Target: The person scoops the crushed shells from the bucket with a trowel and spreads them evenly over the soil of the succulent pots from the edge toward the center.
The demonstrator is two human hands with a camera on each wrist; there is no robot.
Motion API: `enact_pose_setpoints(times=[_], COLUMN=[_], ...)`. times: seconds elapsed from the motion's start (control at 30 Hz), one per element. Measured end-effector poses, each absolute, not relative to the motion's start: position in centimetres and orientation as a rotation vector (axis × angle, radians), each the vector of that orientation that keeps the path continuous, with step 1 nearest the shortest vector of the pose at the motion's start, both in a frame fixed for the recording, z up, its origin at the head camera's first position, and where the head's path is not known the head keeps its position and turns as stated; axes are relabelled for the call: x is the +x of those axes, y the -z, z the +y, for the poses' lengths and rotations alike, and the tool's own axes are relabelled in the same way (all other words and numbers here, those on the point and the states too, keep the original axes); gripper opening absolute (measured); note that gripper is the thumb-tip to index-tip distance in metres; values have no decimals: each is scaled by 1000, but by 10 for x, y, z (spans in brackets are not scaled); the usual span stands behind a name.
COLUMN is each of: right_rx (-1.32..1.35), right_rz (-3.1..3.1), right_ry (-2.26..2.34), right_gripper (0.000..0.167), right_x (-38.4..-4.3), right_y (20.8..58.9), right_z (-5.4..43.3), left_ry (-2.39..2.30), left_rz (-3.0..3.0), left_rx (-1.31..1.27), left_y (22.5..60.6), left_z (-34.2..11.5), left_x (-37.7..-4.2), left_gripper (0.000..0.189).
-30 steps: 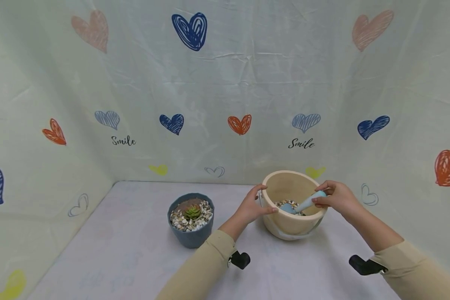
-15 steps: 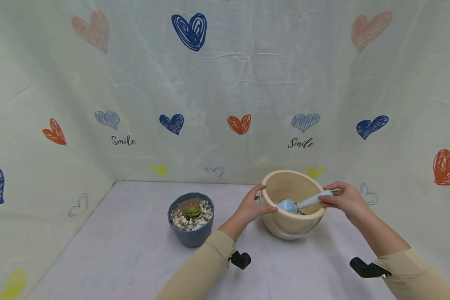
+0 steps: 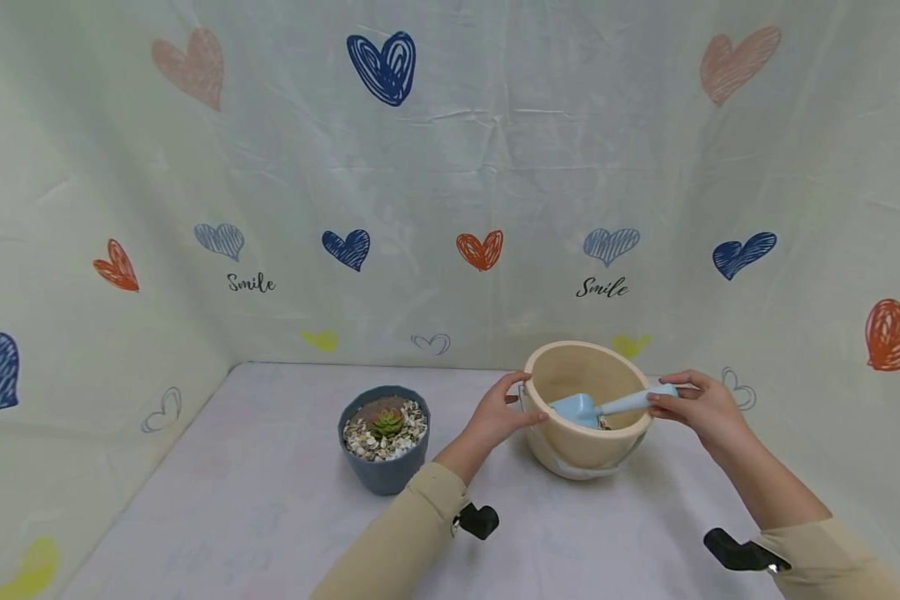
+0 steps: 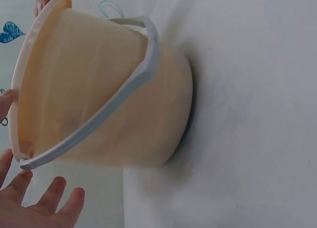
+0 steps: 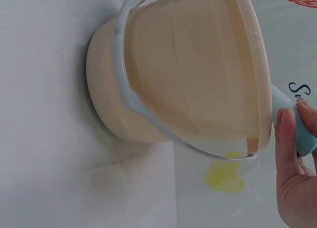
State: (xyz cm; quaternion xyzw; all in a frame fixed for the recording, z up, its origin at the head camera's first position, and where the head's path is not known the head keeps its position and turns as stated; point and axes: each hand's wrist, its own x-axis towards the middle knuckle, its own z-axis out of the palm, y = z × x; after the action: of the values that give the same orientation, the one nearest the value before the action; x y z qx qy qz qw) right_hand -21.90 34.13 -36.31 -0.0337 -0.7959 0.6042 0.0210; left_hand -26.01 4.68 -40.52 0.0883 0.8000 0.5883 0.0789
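A cream bucket [image 3: 581, 456] with a pale grey handle [image 4: 104, 113] lowered against its side stands on the right of the table. At its left rim, my left hand [image 3: 492, 417] holds it, thumb at the front edge. My right hand [image 3: 708, 410] pinches the end of a light-blue shovel [image 3: 630, 402] between thumb and fingers. The shovel lies slanted across the bucket's mouth, its blade inside near the left wall. A few pebbles [image 3: 604, 423] show beneath the blade; the rest are hidden. In the right wrist view only the shovel's handle [image 5: 303, 136] shows beyond the rim.
Left of the bucket stands a blue-grey flowerpot [image 3: 385, 477] holding a small green succulent [image 3: 387, 422] among pale pebbles [image 3: 375, 446], with a bare brown patch at the back. A white cloth covers the table [image 3: 255, 467]. Behind hangs a curtain [image 3: 420, 167] printed with hearts.
My right hand has drawn back to the right, lifting the shovel's blade up from the pebbles so that it shows more fully. The left hand stays on the rim.
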Motion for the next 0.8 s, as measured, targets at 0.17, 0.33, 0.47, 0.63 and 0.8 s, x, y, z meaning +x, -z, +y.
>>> enact_pose_setpoints(times=[0.17,0.33,0.47,0.63,0.8], right_rx=[-126,-107,-112,-101,-81], right_rz=[-2391,-2286,-2199,-2113,-2044], right_ry=[-1916,-1982,-2042,-2103,-2168], right_gripper=[51,50,46,41,35], right_x=[-215,-212,-210,-209,-209], right_y=[366,368,369,367,361], right_z=[344,344,345,347,347], left_ry=[-1742,-1744,-1758,-1747,-1721], left_rz=[2417,2437,2434,2449,2465], left_rx=[265,313,349,390,412], left_y=[403,398,392,384,377], left_z=[42,34,25,12,-4], left_x=[-259,-256,-252,-249,-248], left_gripper=[67,68,69,66,66])
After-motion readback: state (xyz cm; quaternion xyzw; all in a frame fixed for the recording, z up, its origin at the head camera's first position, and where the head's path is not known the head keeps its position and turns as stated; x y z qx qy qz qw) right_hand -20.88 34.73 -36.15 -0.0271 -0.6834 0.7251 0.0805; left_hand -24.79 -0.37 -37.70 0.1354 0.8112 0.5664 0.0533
